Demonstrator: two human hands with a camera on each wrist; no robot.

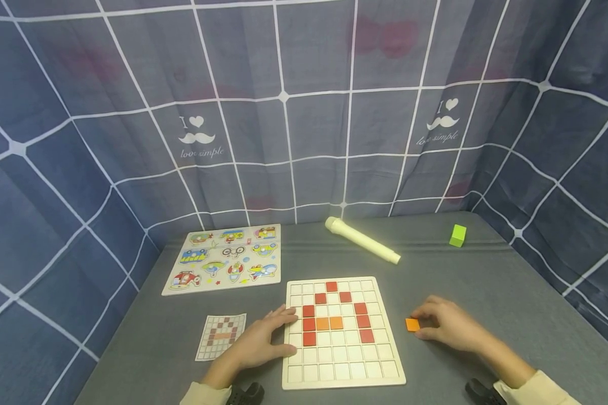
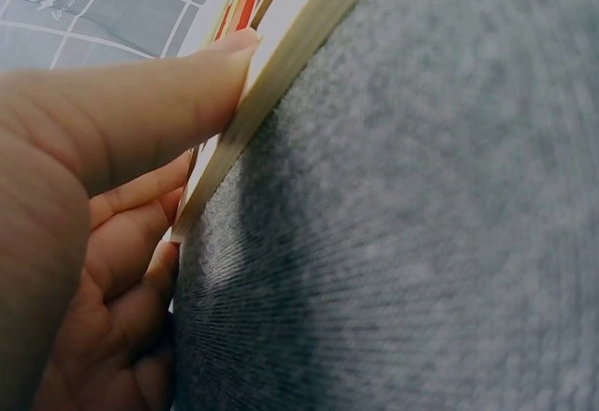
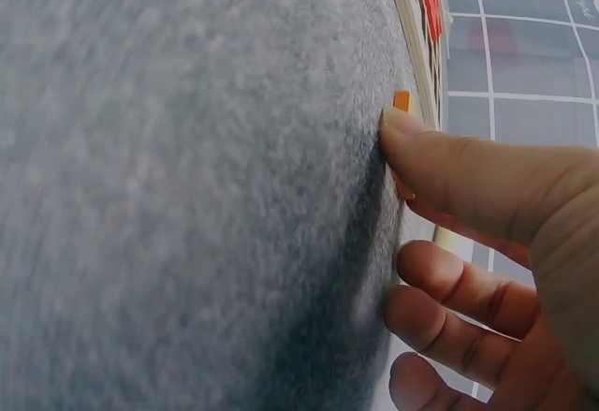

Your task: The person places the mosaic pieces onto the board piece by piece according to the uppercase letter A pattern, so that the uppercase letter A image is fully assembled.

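A pale wooden grid board (image 1: 342,355) lies flat in front of me. Red square tiles (image 1: 308,324) form an arch on it, with two orange tiles (image 1: 329,323) side by side inside. My left hand (image 1: 255,342) rests at the board's left edge; in the left wrist view its thumb (image 2: 211,79) touches the rim. Right of the board, my right hand (image 1: 451,325) pinches a loose orange tile (image 1: 412,324) between thumb and forefinger, close to the tabletop. The right wrist view shows that tile (image 3: 401,102) edge-on, partly covered by the thumb.
A small pattern card (image 1: 222,336) lies left of the board, partly behind my left hand. Farther back are a vehicle puzzle board (image 1: 223,260), a pale yellow stick (image 1: 363,241) and a green block (image 1: 457,235). A checked curtain (image 1: 314,129) encloses the grey table (image 1: 152,343).
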